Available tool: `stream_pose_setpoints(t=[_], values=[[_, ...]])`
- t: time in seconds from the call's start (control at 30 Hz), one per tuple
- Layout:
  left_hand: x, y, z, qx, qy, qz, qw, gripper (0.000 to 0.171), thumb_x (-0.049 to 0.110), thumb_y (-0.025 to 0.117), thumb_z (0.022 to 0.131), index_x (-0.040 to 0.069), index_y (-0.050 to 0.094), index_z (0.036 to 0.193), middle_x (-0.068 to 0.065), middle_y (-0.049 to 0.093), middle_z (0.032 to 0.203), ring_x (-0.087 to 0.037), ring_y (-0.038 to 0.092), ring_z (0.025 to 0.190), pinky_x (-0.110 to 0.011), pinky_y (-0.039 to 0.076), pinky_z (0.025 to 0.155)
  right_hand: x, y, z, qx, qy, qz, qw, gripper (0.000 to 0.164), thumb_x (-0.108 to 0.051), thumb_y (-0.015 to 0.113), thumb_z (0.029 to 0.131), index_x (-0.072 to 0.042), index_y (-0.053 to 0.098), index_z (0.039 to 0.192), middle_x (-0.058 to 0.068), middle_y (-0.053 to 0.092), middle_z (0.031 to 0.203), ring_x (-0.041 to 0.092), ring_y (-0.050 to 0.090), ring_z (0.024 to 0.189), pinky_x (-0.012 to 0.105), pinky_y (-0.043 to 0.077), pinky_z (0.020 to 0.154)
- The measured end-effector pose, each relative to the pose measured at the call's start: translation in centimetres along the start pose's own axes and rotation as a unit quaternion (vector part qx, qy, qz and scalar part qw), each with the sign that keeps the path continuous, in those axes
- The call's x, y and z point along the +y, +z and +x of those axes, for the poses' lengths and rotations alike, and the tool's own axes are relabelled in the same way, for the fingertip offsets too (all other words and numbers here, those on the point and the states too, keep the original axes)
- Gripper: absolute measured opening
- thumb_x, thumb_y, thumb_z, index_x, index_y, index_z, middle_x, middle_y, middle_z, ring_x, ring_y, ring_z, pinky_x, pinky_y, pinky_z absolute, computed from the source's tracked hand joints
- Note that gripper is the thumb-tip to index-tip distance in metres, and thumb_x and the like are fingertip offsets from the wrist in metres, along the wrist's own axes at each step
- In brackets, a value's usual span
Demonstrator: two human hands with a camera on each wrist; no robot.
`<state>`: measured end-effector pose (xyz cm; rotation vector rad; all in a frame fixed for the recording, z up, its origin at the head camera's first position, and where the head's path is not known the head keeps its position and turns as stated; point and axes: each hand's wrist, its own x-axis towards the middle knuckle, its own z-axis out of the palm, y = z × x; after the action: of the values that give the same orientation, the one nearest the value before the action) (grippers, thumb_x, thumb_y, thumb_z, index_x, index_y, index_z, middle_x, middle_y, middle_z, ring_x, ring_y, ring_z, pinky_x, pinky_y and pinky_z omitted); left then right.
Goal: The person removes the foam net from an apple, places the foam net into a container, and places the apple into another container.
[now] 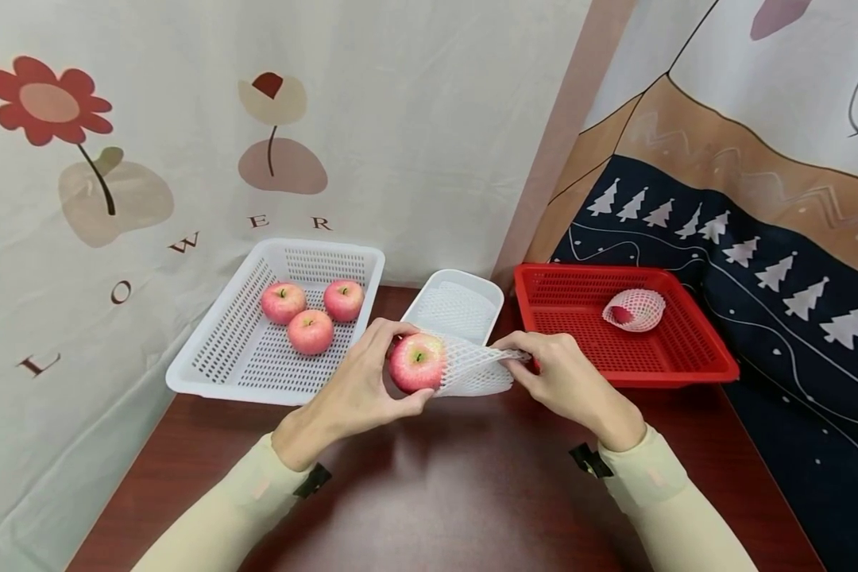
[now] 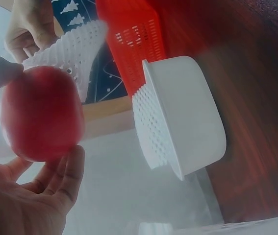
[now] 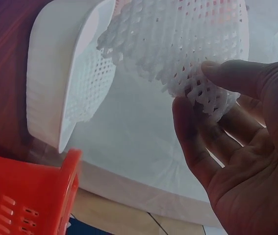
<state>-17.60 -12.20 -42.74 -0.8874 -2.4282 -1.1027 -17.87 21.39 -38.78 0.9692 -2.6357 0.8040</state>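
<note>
My left hand [image 1: 361, 381] grips a red apple [image 1: 416, 364] between thumb and fingers, stem side facing up in the head view. A white foam net sleeve [image 1: 475, 369] covers the apple's right side. Its far end is pinched by my right hand [image 1: 568, 377], thumb against fingers, which the right wrist view shows close up on the foam net [image 3: 207, 93]. In the left wrist view the bare side of the apple [image 2: 43, 115] fills the left hand's grasp. Both hands are above the table, in front of a small white tray [image 1: 452, 306] that holds more foam netting.
A white basket [image 1: 218, 385] on the left holds three bare apples [image 1: 311, 332]. On the right stands a red basket [image 1: 686, 373] with one apple in a foam net [image 1: 635, 310] inside. The dark wooden table [image 1: 429, 492] meets printed curtains [image 1: 415, 143] behind the containers.
</note>
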Motion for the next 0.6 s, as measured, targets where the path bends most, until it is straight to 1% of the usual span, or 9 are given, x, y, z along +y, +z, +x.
stream_pose_setpoints(t=[0.03, 0.1, 0.17, 0.23, 0.3, 0.33, 0.4, 0.53, 0.6], values=[[0.0, 0.0, 0.0, 0.000, -0.001, 0.002, 1.0000, 0.079, 0.036, 0.102, 0.082, 0.013, 0.062, 0.146, -0.002, 0.070, 0.137, -0.016, 0.067, 0.128, -0.038, 0.060, 0.112, 0.1, 0.0, 0.0, -0.001, 0.002, 0.001, 1.000, 0.034, -0.001, 0.094, 0.095, -0.012, 0.086, 0.125, 0.005, 0.089, 0.113, 0.007, 0.046, 0.064, 0.021, 0.051, 0.060], [-0.1, -0.1, 0.0, 0.001, -0.003, 0.004, 1.0000, 0.079, 0.036, 0.102, 0.082, 0.012, 0.062, 0.146, -0.002, 0.070, 0.137, -0.016, 0.067, 0.128, -0.039, 0.060, 0.113, 0.3, -0.1, -0.1, -0.001, 0.002, 0.000, 1.000, 0.034, 0.000, 0.094, 0.094, -0.012, 0.086, 0.125, 0.006, 0.089, 0.113, 0.007, 0.043, 0.063, 0.021, 0.051, 0.060], [-0.1, -0.2, -0.1, 0.003, -0.005, 0.004, 1.0000, 0.079, 0.035, 0.102, 0.082, 0.012, 0.062, 0.145, -0.003, 0.070, 0.137, -0.017, 0.067, 0.128, -0.040, 0.060, 0.113, 0.4, -0.2, 0.0, 0.001, 0.000, -0.005, 1.000, 0.033, -0.001, 0.094, 0.095, -0.011, 0.086, 0.124, 0.006, 0.090, 0.113, 0.006, 0.051, 0.066, 0.023, 0.059, 0.063], [-0.1, -0.2, -0.1, 0.004, -0.005, 0.003, 1.0000, 0.078, 0.035, 0.102, 0.082, 0.011, 0.062, 0.145, -0.003, 0.070, 0.137, -0.017, 0.067, 0.127, -0.041, 0.060, 0.113, 0.5, -0.2, 0.0, 0.004, -0.001, -0.009, 1.000, 0.032, -0.001, 0.094, 0.095, -0.011, 0.085, 0.124, 0.005, 0.090, 0.113, 0.005, 0.062, 0.072, 0.028, 0.067, 0.070], [-0.2, -0.3, -0.1, 0.004, -0.006, 0.002, 1.0000, 0.078, 0.035, 0.101, 0.082, 0.011, 0.062, 0.145, -0.003, 0.070, 0.137, -0.017, 0.067, 0.127, -0.041, 0.060, 0.113, 0.6, -0.3, 0.1, 0.006, -0.001, -0.012, 1.000, 0.030, -0.001, 0.094, 0.096, -0.010, 0.085, 0.123, 0.005, 0.090, 0.113, 0.007, 0.070, 0.080, 0.033, 0.071, 0.077], [-0.2, -0.3, -0.1, 0.005, -0.006, 0.002, 1.0000, 0.078, 0.034, 0.101, 0.082, 0.011, 0.062, 0.145, -0.003, 0.070, 0.137, -0.017, 0.067, 0.127, -0.042, 0.061, 0.112, 0.7, -0.3, 0.1, 0.006, 0.001, -0.014, 1.000, 0.030, -0.001, 0.093, 0.096, -0.010, 0.085, 0.123, 0.005, 0.090, 0.114, 0.007, 0.073, 0.083, 0.034, 0.072, 0.080], [-0.2, -0.5, -0.1, 0.005, -0.007, 0.002, 1.0000, 0.078, 0.035, 0.101, 0.082, 0.012, 0.062, 0.145, -0.002, 0.070, 0.138, -0.016, 0.068, 0.127, -0.044, 0.061, 0.112, 0.8, -0.4, 0.2, 0.006, 0.006, -0.017, 1.000, 0.030, -0.001, 0.093, 0.096, -0.010, 0.085, 0.124, 0.006, 0.089, 0.114, 0.009, 0.075, 0.085, 0.035, 0.073, 0.082], [-0.3, -0.7, -0.2, 0.006, -0.011, 0.004, 0.9999, 0.078, 0.034, 0.101, 0.082, 0.012, 0.062, 0.146, -0.001, 0.070, 0.138, -0.015, 0.068, 0.126, -0.044, 0.061, 0.112, 1.2, -0.5, 0.5, 0.008, 0.014, -0.022, 1.000, 0.030, -0.002, 0.093, 0.096, -0.010, 0.084, 0.123, 0.007, 0.089, 0.114, 0.013, 0.077, 0.086, 0.038, 0.073, 0.083], [-0.3, -0.9, -0.3, 0.006, -0.012, 0.005, 0.9999, 0.078, 0.034, 0.101, 0.082, 0.013, 0.062, 0.146, -0.001, 0.070, 0.138, -0.015, 0.069, 0.126, -0.043, 0.060, 0.112, 1.4, -0.5, 0.6, 0.010, 0.018, -0.023, 1.000, 0.029, -0.003, 0.092, 0.097, -0.009, 0.083, 0.124, 0.009, 0.089, 0.114, 0.016, 0.081, 0.090, 0.042, 0.074, 0.086]])
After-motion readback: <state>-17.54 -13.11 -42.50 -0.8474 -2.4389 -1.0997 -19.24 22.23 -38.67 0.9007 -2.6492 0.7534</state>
